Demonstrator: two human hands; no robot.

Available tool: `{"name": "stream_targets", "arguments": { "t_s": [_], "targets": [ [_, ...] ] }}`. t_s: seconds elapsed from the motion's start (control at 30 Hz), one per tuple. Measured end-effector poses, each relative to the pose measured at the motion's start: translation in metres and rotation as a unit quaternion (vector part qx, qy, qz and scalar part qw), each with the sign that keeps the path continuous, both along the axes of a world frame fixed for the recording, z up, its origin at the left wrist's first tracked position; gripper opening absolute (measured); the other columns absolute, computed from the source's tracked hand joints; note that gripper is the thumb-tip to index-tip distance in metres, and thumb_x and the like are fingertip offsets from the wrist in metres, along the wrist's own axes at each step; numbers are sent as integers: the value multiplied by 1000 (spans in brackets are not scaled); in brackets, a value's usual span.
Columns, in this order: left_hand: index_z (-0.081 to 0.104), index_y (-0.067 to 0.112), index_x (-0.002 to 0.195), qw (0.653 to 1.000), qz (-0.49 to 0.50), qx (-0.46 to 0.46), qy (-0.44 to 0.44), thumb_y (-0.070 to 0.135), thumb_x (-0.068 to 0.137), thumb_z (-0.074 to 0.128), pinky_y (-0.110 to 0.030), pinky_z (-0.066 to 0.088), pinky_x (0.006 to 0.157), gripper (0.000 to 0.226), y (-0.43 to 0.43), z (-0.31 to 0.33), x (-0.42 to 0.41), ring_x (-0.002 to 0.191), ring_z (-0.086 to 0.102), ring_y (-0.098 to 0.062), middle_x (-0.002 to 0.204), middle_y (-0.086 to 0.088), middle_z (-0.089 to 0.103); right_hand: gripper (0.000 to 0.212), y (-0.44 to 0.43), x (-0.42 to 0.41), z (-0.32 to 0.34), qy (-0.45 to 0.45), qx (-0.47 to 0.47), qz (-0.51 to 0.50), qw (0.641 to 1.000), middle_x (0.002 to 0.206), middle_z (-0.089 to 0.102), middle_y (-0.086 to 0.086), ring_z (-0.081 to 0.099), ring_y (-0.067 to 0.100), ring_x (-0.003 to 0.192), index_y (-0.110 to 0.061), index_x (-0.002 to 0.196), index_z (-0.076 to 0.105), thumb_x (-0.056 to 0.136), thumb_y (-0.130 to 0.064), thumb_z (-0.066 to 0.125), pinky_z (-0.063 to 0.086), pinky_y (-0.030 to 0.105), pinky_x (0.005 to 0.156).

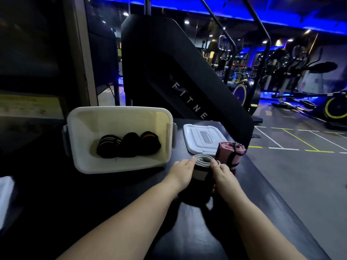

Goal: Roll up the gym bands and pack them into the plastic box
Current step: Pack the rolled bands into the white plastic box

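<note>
Gym machines are being seen behind the dark worktop point(197, 231). Three dark rolled bands point(129, 145) are being kept in the one plastic box point(120, 109). One grey band point(204, 160) is being pressed between the hands, left hand point(183, 171) flat, right hand point(223, 174) curled over it. One lid point(202, 137) and one pink band point(230, 152) are being left alongside. Should grip be eased, the coil is probably being sprung loose.

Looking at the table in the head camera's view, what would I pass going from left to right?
The plastic box with three rolled bands inside → left hand → grey band, partly rolled → pink rolled band. The lid and right hand overlap these, so they are left out.
</note>
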State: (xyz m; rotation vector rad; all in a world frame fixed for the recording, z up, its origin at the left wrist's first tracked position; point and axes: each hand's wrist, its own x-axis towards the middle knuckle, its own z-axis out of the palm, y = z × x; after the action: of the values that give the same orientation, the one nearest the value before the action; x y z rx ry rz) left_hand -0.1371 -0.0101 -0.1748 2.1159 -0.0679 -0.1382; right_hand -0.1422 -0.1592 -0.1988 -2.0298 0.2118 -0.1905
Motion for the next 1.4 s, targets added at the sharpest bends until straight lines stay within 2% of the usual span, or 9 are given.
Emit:
{"name": "stream_targets", "arguments": {
  "t_s": [0.1,0.27,0.43,0.6,0.87,1.0,1.13,1.3,1.4],
  "targets": [
    [54,2,133,1000,26,-8,-7,36,106,27,-33,31,109,51,26,0,-1,132,44,-30,140,-16,53,42,26,2,1,2,7,28,1000,80,62,5,63,25,65,-18,83,48,92,-59,45,56,48,74],
    [46,19,143,997,58,43,-12,57,93,12,-29,27,108,71,69,-7,-9,131,39,-33,145,-16,47,38,64,1,6,19,-2,73,997,86,62,5,63,23,82,-19,87,47,94,-57,45,54,37,72],
    [56,23,134,995,94,35,-23,52,101,28,-30,34,106,51,109,-7,-19,130,46,-28,137,-13,55,41,95,2,7,31,34,119,992,89,61,7,63,29,91,-18,91,47,91,-59,50,53,52,87],
    [56,23,134,996,78,-22,-22,48,102,33,-26,34,105,47,130,-1,-29,131,47,-21,138,-3,56,62,114,-2,13,32,49,156,986,94,63,6,63,28,92,-23,94,51,59,-74,51,51,53,91],
    [40,21,148,993,86,-53,-61,46,103,28,-24,20,115,52,155,17,-23,144,30,-17,153,0,38,20,144,-1,21,-28,114,214,970,108,64,4,62,17,86,-34,109,53,91,-31,61,54,41,83],
    [47,24,144,986,110,-86,-88,41,104,34,-27,28,115,46,167,20,-14,137,40,-14,147,3,47,35,155,7,30,-113,51,207,970,115,64,-2,63,14,105,-39,109,51,81,-28,69,52,39,95],
    [44,29,144,977,125,-133,-109,35,103,40,-32,31,115,41,171,17,-5,135,41,-12,145,4,47,49,166,20,36,-163,3,200,966,120,57,-2,61,11,105,-23,121,53,80,-1,68,46,10,83],
    [35,33,147,982,135,-76,-112,37,103,40,-26,32,107,44,178,16,17,133,43,-21,144,-2,47,62,174,42,36,-187,-35,195,962,117,48,-10,57,11,109,-30,124,52,74,2,70,48,27,96],
    [24,47,144,983,159,18,-88,51,100,35,-37,41,103,45,183,13,35,118,52,-33,133,-13,52,60,177,56,38,-187,-57,200,960,115,56,-7,59,10,105,-37,122,49,76,-8,74,50,28,91]
  ]
}}
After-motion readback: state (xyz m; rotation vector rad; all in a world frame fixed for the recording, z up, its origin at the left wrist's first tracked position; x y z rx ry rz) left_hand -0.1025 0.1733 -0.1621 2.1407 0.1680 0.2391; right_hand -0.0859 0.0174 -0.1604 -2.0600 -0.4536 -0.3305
